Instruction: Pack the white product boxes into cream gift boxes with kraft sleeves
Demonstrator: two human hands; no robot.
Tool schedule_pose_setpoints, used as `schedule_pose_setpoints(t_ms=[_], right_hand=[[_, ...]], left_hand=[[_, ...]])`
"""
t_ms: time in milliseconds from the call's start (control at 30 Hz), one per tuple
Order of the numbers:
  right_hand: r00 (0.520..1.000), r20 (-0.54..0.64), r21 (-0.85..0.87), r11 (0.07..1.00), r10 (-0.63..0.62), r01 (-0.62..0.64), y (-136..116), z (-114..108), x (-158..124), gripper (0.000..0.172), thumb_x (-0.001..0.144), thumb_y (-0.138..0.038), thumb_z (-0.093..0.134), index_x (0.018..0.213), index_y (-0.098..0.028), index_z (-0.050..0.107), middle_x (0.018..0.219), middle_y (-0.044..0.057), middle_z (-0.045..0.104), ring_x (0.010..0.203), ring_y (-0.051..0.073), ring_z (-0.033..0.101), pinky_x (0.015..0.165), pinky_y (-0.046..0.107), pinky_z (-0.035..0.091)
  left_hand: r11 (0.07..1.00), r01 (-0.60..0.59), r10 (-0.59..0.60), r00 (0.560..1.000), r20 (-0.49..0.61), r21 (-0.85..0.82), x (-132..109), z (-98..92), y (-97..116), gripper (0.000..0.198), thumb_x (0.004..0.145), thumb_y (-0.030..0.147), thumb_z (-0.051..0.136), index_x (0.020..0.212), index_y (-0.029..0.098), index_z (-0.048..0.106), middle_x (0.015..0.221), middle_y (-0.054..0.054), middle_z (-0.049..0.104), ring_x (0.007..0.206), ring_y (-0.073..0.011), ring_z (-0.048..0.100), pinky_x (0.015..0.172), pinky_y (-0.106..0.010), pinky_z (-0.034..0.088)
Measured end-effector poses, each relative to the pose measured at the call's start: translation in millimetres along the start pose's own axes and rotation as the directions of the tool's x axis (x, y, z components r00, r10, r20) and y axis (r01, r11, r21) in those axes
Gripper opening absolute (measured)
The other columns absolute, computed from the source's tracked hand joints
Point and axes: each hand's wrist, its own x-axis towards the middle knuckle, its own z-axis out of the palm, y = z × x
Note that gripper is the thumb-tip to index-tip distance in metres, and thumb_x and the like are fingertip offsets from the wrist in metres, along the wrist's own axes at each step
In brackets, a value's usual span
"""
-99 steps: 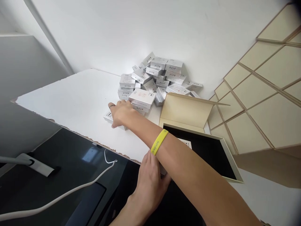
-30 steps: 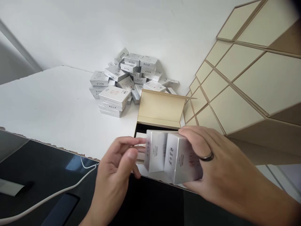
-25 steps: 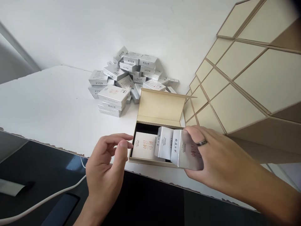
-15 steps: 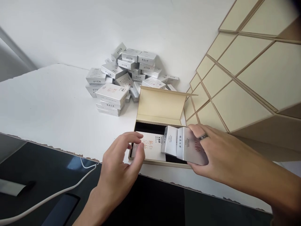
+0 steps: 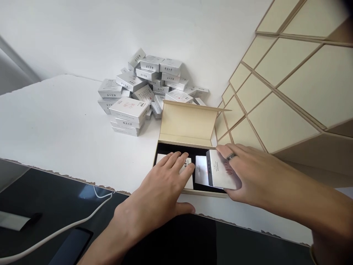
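A beige gift box with a black inside lies open on the white table, its lid standing up at the back. My left hand lies flat with fingers stretched over a small silver carton in the box's left slot. A second carton lies in the middle. My right hand, with a dark ring on one finger, grips a third silver carton, tilted over the box's right end.
A heap of several more silver cartons sits against the wall behind the box. Stacked beige panel boxes rise on the right. In front lies a black surface with a white cable across it.
My right hand took cartons from the heap and carried two to the box. One now lies in the middle slot; the other stays gripped. My left hand moved in and flattened onto the left carton.
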Motion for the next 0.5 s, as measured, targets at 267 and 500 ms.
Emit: schedule_pose_setpoints(t_ms=[267,500], right_hand=[[0.998,0.054,0.198,0.98,0.013,-0.024,6.7,-0.5,-5.1,0.043,0.081,-0.062,0.062,0.104,-0.026,0.054,0.11,0.005,0.062,0.093,0.024,0.06,0.072,0.035,0.049],[0.953,0.293,0.326,0.945,-0.076,-0.025,2.4,2.5,11.4,0.083,0.076,-0.073,0.063,0.146,-0.031,0.048,0.145,0.01,0.051,0.131,0.038,0.049,0.093,0.044,0.049]], left_hand=[[0.999,0.038,-0.038,0.998,0.056,0.011,13.6,-4.6,-3.5,0.067,0.083,0.039,0.073,0.139,0.016,0.045,0.135,-0.012,0.056,0.122,-0.033,0.053,0.11,-0.051,0.04],[0.998,0.059,-0.06,0.997,0.055,0.012,14.3,-3.6,-3.1,0.074,0.084,0.044,0.069,0.142,0.011,0.038,0.13,-0.013,0.057,0.115,-0.0329,0.052,0.104,-0.05,0.041]])
